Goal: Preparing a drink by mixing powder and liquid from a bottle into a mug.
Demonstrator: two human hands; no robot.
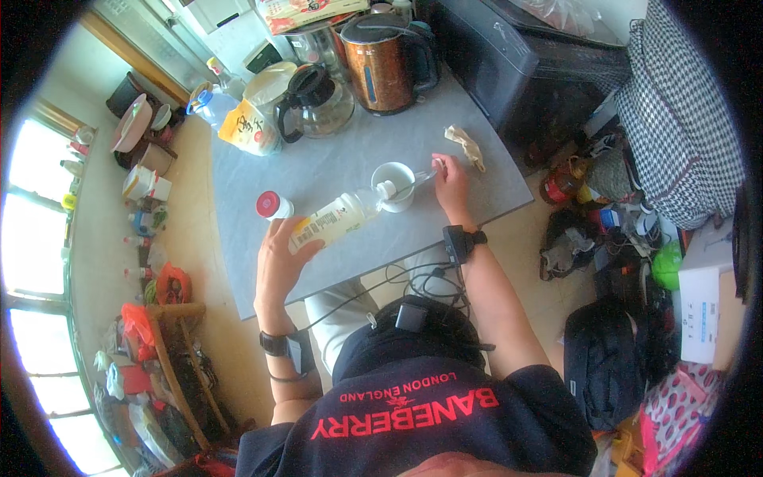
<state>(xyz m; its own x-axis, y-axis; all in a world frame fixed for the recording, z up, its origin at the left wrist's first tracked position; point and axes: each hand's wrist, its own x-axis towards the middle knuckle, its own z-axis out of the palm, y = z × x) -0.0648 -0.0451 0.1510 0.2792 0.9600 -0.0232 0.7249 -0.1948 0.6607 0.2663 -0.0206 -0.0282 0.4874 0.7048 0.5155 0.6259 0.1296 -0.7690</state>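
Note:
My left hand [280, 262] grips a clear plastic bottle [334, 220] with a pale printed label. The bottle lies tilted, its white neck over the near side of a white cup [390, 174]. My right hand [451, 185] pinches the handle of a spoon-like utensil [423, 176], which slants into the cup. Whether liquid is flowing from the bottle is too blurred to tell. Beside my left hand, a small white jar with a red lid [271, 205] stands on the grey table [322, 170]. A crumpled beige wrapper [467, 147] lies beyond my right hand.
At the table's far side stand a glass coffee pot [325, 110], a copper-coloured electric kettle [381, 65], a yellow-and-white pouch [250, 128] and a large clear bottle [211, 106]. A dark appliance [483, 65] adjoins the right edge. Cables [429, 283] hang near my lap.

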